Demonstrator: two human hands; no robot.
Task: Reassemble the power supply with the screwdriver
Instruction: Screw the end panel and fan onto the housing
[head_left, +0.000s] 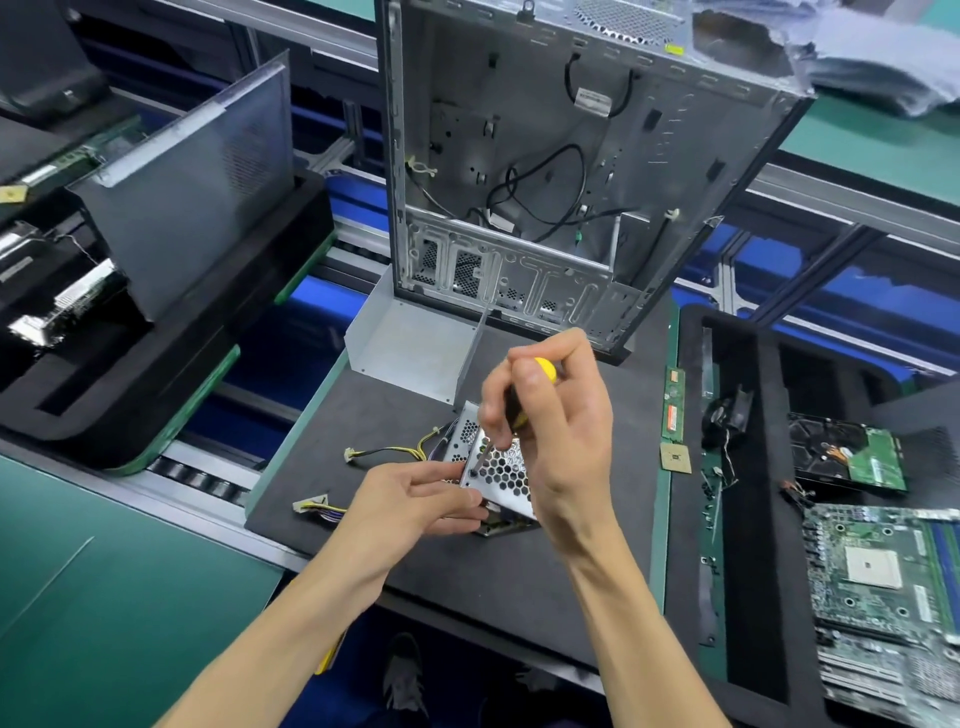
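The power supply (501, 470), a silver metal box with a honeycomb grille, lies tilted on the dark foam mat (415, 561). Its yellow and black cables (387, 452) trail left to white connectors. My left hand (415, 501) grips the box at its left edge and near corner. My right hand (550, 431) holds the screwdriver (511, 410), black with a yellow cap, from above. The screwdriver's tip sits on a screw at the grille's left corner.
A bent grey metal cover (410, 343) lies behind the power supply. An open computer case (571, 156) stands upright at the back. To the right, a black tray holds a motherboard (893, 587), a hard drive (852, 457), a small fan, a RAM stick (674, 405) and a CPU. Another case sits left.
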